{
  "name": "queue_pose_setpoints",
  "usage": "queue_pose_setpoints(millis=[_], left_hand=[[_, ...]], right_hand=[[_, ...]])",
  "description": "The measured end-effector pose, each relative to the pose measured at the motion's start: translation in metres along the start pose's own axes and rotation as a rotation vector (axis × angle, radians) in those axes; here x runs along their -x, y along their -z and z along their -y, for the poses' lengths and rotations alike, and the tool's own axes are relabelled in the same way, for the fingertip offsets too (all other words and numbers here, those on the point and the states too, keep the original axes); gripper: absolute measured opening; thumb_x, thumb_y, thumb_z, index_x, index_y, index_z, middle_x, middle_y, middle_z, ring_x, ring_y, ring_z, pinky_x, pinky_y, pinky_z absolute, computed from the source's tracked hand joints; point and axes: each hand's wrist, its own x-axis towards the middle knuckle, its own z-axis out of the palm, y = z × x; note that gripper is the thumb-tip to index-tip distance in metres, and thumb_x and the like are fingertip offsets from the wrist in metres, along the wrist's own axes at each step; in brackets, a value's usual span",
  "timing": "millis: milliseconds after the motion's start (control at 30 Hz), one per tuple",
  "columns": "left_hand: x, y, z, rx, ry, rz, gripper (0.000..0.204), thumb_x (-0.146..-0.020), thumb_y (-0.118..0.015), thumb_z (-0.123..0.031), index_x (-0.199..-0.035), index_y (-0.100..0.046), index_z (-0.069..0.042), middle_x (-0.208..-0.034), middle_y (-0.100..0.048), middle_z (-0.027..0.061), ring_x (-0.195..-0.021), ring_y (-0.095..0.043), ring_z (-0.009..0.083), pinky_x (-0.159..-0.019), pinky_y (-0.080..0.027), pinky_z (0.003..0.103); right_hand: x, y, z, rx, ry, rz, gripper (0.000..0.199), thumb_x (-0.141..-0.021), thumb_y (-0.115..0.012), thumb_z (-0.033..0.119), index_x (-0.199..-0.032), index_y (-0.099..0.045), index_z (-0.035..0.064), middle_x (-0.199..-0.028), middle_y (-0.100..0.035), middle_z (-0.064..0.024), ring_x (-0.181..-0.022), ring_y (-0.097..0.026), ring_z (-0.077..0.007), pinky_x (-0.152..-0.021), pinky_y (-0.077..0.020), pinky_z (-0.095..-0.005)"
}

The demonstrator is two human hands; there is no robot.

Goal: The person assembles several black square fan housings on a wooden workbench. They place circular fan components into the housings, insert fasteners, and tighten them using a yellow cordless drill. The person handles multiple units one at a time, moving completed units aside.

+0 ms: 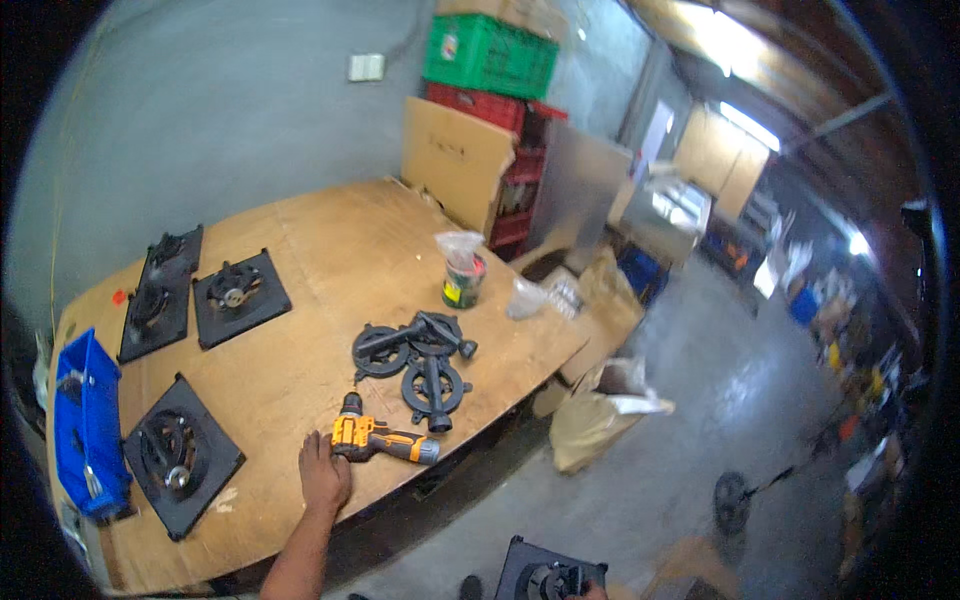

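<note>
My left hand rests on the wooden table with its fingers stretched forward, right beside a yellow and black cordless drill. The drill lies on its side, its bit pointing away from me. At the lower edge my right hand, only partly in view, grips a black square plate with a round fitting, out past the table's front edge. Several black ring-shaped parts with stems lie beyond the drill. Left of my left hand sits another black square plate with a round metal-centred fitting.
More square plates lie at the table's far left, near a long blue bin. A tub with a plastic bag stands at the back right. Green and red crates are stacked behind. A beige sack is on the floor.
</note>
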Motion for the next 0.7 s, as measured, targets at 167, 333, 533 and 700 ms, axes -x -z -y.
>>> queue_pose_setpoints(millis=[167,333,533,700], left_hand=[[0.007,-0.006,0.023,-0.105,-0.137,-0.017,0.049,-0.091,-0.046,-0.026,-0.127,-0.047,0.006,-0.132,-0.048,0.0319,-0.124,-0.043,0.0470,-0.108,-0.030,0.051],[0.004,-0.020,0.033,0.079,0.053,0.071,0.048,-0.095,-0.041,-0.030,-0.126,-0.049,0.005,-0.121,-0.055,0.0235,-0.113,-0.051,0.0360,-0.102,-0.035,0.042],[-0.009,-0.039,0.042,0.412,0.186,0.027,0.051,-0.096,-0.040,-0.034,-0.128,-0.048,0.005,-0.122,-0.055,0.0175,-0.116,-0.050,0.0276,-0.103,-0.036,0.040],[-0.009,-0.029,0.063,0.344,0.115,0.117,0.052,-0.098,-0.041,-0.038,-0.132,-0.046,0.002,-0.131,-0.052,0.0157,-0.124,-0.045,0.0289,-0.109,-0.028,0.042]], right_hand=[[-0.060,-0.062,0.053,0.110,-0.337,0.442,0.090,-0.074,-0.075,0.030,-0.143,-0.030,-0.0039,-0.129,-0.053,-0.0291,-0.120,-0.053,-0.0414,-0.102,-0.0423,-0.0451],[-0.082,-0.132,0.044,0.232,-0.230,0.574,0.075,-0.072,-0.073,0.026,-0.136,-0.041,0.0025,-0.109,-0.063,-0.0261,-0.103,-0.061,-0.0425,-0.090,-0.0483,-0.0499],[-0.071,-0.172,0.054,0.134,-0.001,0.756,0.069,-0.075,-0.070,0.023,-0.134,-0.041,0.0026,-0.099,-0.067,-0.0231,-0.088,-0.066,-0.0393,-0.078,-0.0523,-0.0500],[-0.058,-0.196,0.084,0.158,0.089,0.899,0.065,-0.078,-0.070,0.025,-0.134,-0.045,0.0040,-0.094,-0.069,-0.0198,-0.083,-0.068,-0.0363,-0.074,-0.0538,-0.0477]])
